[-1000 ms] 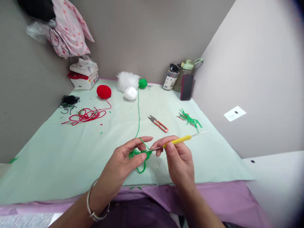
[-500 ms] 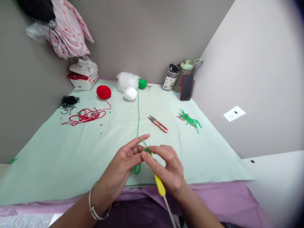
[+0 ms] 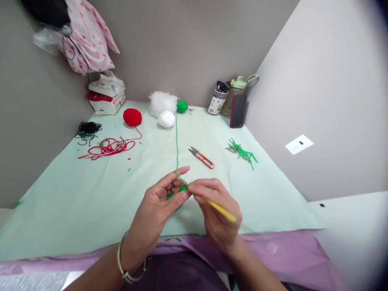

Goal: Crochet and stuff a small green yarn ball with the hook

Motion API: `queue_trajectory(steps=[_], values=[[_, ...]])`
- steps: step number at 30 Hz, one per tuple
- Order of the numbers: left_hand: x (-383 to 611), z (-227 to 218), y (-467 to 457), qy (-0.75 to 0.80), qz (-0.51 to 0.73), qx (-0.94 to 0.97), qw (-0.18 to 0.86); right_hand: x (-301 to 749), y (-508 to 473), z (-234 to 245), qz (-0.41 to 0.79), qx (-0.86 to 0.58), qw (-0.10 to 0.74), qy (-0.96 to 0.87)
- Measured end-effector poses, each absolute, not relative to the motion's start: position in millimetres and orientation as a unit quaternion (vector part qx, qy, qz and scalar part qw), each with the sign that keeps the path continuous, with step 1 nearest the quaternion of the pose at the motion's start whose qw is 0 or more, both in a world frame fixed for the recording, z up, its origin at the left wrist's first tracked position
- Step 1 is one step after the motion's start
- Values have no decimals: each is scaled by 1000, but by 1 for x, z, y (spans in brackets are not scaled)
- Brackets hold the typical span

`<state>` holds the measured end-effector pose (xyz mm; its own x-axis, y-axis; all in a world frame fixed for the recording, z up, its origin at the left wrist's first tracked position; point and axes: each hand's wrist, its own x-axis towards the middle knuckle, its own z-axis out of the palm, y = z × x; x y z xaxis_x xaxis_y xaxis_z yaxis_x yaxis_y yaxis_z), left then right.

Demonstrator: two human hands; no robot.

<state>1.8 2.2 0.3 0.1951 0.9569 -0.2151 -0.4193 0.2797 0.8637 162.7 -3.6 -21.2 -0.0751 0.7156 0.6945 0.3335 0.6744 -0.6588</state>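
Crochet looked mid-stitch: the left hand (image 3: 158, 201) pinched the green piece (image 3: 183, 188) above the tabletop (image 3: 115, 218), the right hand (image 3: 216, 220) gripping a yellow-handled hook (image 3: 222, 210) beside it. The next move likely needed taut yarn (image 3: 177, 145).

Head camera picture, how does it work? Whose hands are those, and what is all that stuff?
There's no robot here! A person wears a camera on their head, looking forward and down, so you see their own two bare hands. The left hand pinches a small green crochet piece. The right hand holds a yellow-handled crochet hook. On the pale green tablecloth lie a red yarn ball, a white yarn ball, a green yarn ball whose strand runs to the left hand, and orange-handled thread snips.
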Motion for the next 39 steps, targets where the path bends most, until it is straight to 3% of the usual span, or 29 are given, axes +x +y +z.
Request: queue_trajectory(steps=[2, 4, 7, 10, 14, 23, 27, 32, 36, 39], values=[[2, 0, 4, 380, 481, 300, 731, 165, -6, -24, 65, -359, 540, -758], [0, 0, 6, 358, 449, 260, 776, 167, -6, -25, 51, -345, 552, -757], [-4, 1, 8, 346, 440, 239, 793, 169, -4, -22, 196, -361, 627, -662], [-5, 1, 6, 365, 455, 293, 758, 167, -2, -16, 336, -353, 648, -586], [-5, 0, 4, 377, 445, 390, 712, 163, 1, -15, 370, -351, 623, -593], [-12, 2, 3, 413, 428, 401, 697, 171, 9, -18, 480, -344, 617, -521], [-12, 0, 2, 436, 432, 436, 658, 173, 2, -16, 401, -361, 596, -594], [-8, -4, 1, 468, 466, 483, 575, 172, -5, -11, 90, -350, 512, -779], [-4, -4, 1, 407, 459, 362, 702, 171, -6, -17, -63, -338, 465, -816], [-6, -2, 4, 353, 427, 262, 790, 171, -6, -22, 23, -345, 533, -772]])
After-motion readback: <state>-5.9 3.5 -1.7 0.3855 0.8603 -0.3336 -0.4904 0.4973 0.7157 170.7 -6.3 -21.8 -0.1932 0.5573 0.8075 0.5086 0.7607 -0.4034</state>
